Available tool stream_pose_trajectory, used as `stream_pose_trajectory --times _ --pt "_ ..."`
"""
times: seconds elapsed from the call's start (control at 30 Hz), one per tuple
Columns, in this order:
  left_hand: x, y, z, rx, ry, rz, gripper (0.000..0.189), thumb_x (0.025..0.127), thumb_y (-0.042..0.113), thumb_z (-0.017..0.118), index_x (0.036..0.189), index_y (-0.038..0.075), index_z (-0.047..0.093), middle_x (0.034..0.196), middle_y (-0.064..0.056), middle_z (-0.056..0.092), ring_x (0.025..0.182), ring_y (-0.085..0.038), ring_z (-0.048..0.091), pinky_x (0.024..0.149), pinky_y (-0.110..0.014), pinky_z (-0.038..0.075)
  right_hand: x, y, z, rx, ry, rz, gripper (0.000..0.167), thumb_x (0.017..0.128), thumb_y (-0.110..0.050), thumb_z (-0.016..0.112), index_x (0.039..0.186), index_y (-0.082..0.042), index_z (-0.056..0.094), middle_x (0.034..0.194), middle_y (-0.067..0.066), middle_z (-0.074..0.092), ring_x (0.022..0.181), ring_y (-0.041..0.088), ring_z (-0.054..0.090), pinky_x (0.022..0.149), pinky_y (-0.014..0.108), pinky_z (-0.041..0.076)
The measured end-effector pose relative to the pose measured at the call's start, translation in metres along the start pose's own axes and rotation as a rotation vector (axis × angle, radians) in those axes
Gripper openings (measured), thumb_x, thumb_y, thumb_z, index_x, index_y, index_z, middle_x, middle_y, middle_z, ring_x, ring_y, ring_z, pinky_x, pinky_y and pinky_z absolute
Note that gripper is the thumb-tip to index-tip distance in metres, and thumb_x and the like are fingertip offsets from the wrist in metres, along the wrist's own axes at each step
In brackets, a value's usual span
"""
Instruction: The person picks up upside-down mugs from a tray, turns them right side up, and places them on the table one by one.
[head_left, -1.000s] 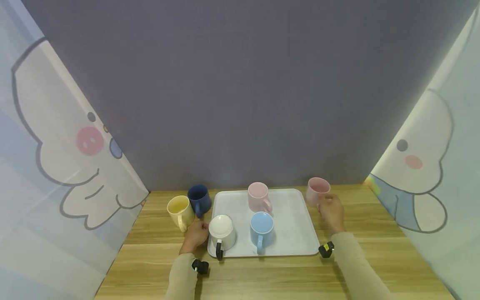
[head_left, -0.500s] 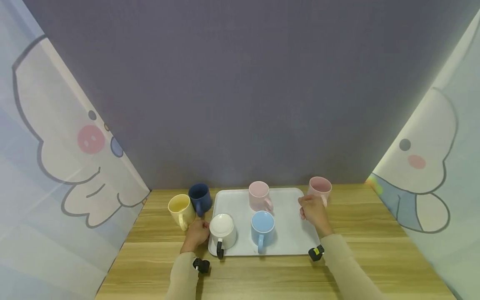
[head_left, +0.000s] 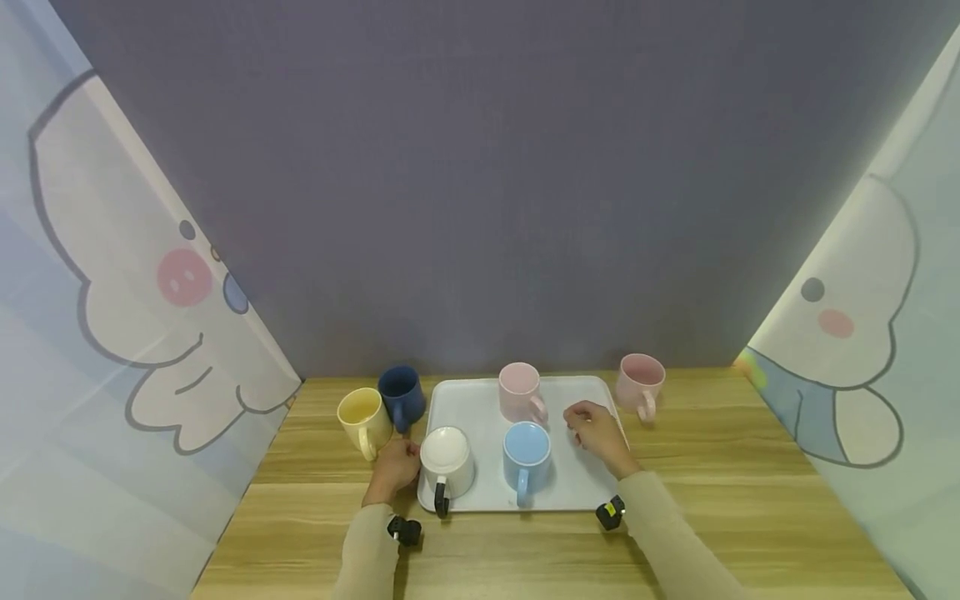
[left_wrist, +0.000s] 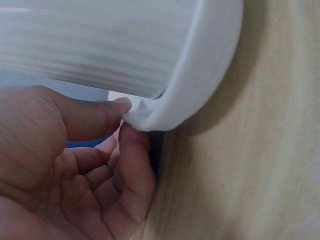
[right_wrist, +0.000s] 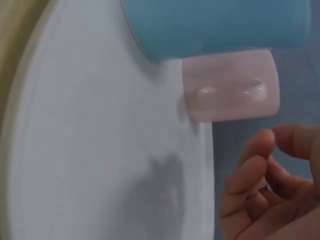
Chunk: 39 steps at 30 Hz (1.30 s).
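Observation:
With thumb and index finger my left hand pinches the left edge of the white tray, as the left wrist view shows close up. Right beside it on the tray is a white mug with a black-tipped handle. My right hand is over the tray's right half, holding nothing, its fingers loosely bent. Left of it are a light blue mug at the front and a light pink mug behind. These three mugs sit upside down, handles toward me.
Off the tray's right side a darker pink mug stands upright on the wooden table. To the left are an upright yellow mug and a dark blue mug. A grey wall rises behind.
My right hand has left the darker pink mug's handle and moved left over the tray, coming nearer the light blue and light pink mugs. The left hand stays at the tray edge.

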<state>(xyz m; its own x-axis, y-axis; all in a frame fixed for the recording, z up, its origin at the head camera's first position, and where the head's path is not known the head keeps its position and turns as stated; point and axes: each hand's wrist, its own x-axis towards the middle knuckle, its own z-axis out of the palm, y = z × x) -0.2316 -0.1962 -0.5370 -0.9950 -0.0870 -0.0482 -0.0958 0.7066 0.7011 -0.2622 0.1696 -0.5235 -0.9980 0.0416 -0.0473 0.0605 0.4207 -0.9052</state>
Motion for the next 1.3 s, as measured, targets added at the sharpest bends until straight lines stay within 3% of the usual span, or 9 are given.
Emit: stream_pose_trajectory --times 0.2,0.37,0.57,0.9,1.3 --pt "0.000 -0.001 0.001 -0.024 -0.002 -0.006 0.016 0.091 0.008 0.059 0.087 -0.005 0.069 0.072 -0.010 0.064 0.059 -0.016 0.060 0.054 -0.028 0.050 0.008 0.005 0.018 0.056 -0.120 -0.034 0.029 0.102 -0.009 0.054 0.127 0.002 0.064 0.115 0.020 0.067 0.067 0.016 0.062 0.058 0.026 0.050" --pt "0.000 -0.001 0.002 -0.050 -0.008 -0.020 0.016 0.092 0.009 0.060 0.087 -0.005 0.068 0.071 -0.009 0.062 0.057 -0.016 0.060 0.052 -0.027 0.050 0.015 0.007 0.029 0.121 -0.197 -0.064 0.030 0.106 -0.016 0.053 0.128 0.003 0.062 0.100 0.014 0.067 0.065 0.015 0.057 0.055 0.025 0.048" --pt "-0.001 0.000 0.002 -0.060 -0.010 -0.041 0.016 0.092 0.008 0.060 0.088 -0.005 0.068 0.073 -0.010 0.063 0.059 -0.016 0.060 0.053 -0.029 0.051 0.019 0.007 0.036 0.113 -0.199 -0.064 0.032 0.107 -0.029 0.054 0.114 -0.001 0.067 0.081 -0.001 0.057 0.064 0.012 0.050 0.053 0.023 0.043" --pt "0.000 -0.001 0.003 -0.039 0.000 -0.040 0.016 0.092 0.009 0.060 0.089 -0.004 0.069 0.071 -0.008 0.063 0.056 -0.015 0.059 0.052 -0.027 0.049 0.014 0.001 0.035 0.146 -0.207 -0.082 0.030 0.108 -0.024 0.050 0.101 0.001 0.064 0.072 -0.001 0.050 0.062 0.011 0.046 0.054 0.022 0.040" --pt "0.000 -0.002 0.002 -0.023 -0.004 -0.017 0.016 0.091 0.010 0.059 0.087 -0.002 0.069 0.066 -0.004 0.061 0.055 -0.012 0.058 0.052 -0.027 0.048 0.012 -0.001 0.039 0.204 -0.129 -0.009 0.026 0.107 -0.017 0.052 0.098 0.005 0.063 0.075 0.000 0.052 0.064 0.014 0.048 0.054 0.023 0.040"
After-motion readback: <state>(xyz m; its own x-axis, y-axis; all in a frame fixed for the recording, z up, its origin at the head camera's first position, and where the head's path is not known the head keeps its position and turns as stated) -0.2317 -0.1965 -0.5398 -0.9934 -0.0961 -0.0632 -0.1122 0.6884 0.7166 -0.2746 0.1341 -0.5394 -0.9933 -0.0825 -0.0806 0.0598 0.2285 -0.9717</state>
